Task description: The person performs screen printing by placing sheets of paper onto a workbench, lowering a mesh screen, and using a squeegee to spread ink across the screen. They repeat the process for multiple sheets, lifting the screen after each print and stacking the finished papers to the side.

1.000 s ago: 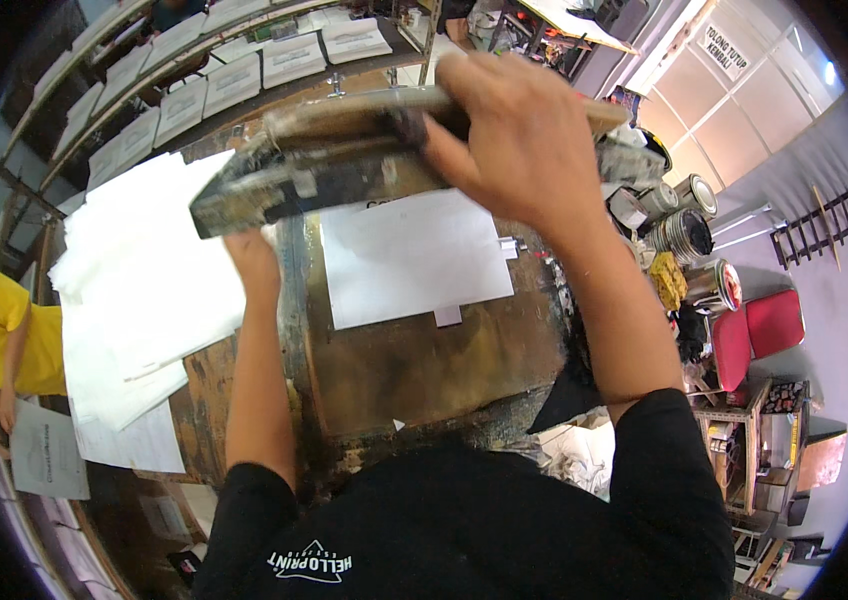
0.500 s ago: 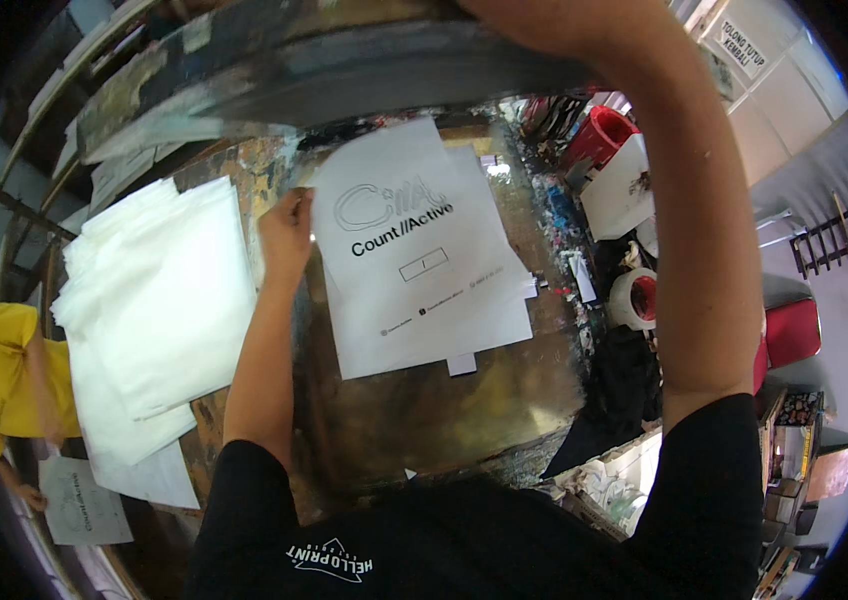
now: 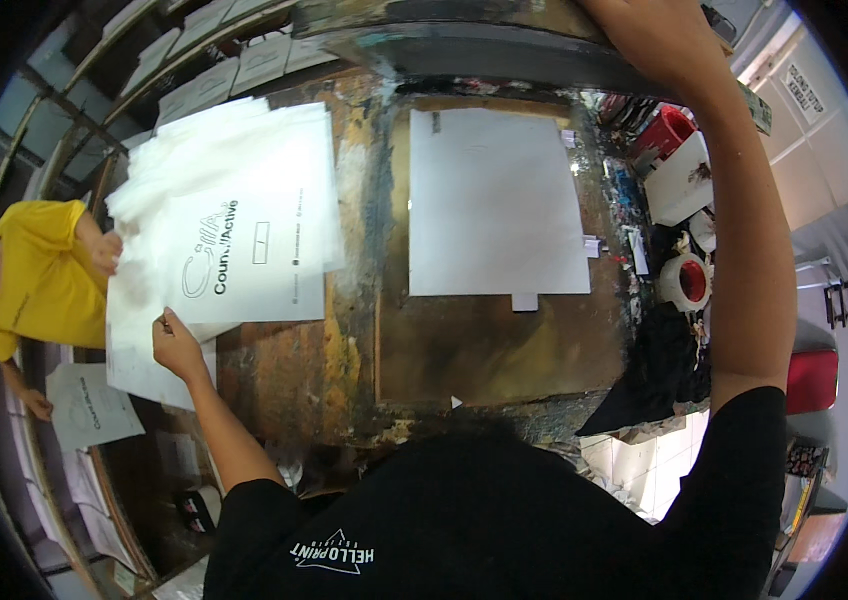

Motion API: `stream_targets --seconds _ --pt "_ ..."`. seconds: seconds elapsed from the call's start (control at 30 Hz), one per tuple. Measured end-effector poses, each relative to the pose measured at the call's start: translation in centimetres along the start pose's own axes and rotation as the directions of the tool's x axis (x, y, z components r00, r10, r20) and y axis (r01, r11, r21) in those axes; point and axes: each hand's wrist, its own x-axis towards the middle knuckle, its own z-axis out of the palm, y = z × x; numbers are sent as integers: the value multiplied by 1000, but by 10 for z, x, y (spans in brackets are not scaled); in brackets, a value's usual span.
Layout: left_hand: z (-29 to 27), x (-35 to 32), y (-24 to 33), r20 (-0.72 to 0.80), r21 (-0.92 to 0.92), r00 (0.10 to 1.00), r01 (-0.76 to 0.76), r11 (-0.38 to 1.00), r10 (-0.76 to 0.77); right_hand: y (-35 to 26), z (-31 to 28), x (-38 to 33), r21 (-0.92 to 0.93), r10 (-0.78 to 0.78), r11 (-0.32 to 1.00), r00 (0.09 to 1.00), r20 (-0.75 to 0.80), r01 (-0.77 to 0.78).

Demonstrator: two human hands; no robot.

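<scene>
holding: left hand (image 3: 177,345), fingers clamped on printed sheet (image 3: 279,285), over left edge of tabletop (image 3: 284,385); right hand (image 3: 659,40) at raised frame (image 3: 484,50), far edge, finger state i cannot tell.

shirt (image 3: 504,520): black | sleeves (image 3: 249,520): short, black | print (image 3: 332,553): white, lettering, angular outline | forearms (image 3: 756,270): bare | hands (image 3: 176,347): bare

On the table (image 3: 284,375), a sheet (image 3: 499,200) lies right of a stack (image 3: 244,148).
</scene>
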Motion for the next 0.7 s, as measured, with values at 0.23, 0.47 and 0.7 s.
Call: stream_targets --seconds 0.23,0.47,0.7 --pt "13 -40 108 190 -385 620 -666 639 761 -12 -3 -14 -13 -59 998 990 -129 58" --pt "55 -153 240 671 -463 50 -751 471 739 9 5 9 51 -83 995 996 18 81" --pt "65 -293 363 415 -751 -102 -600 277 904 -11 -28 -7 -110 -115 985 979 168 135"
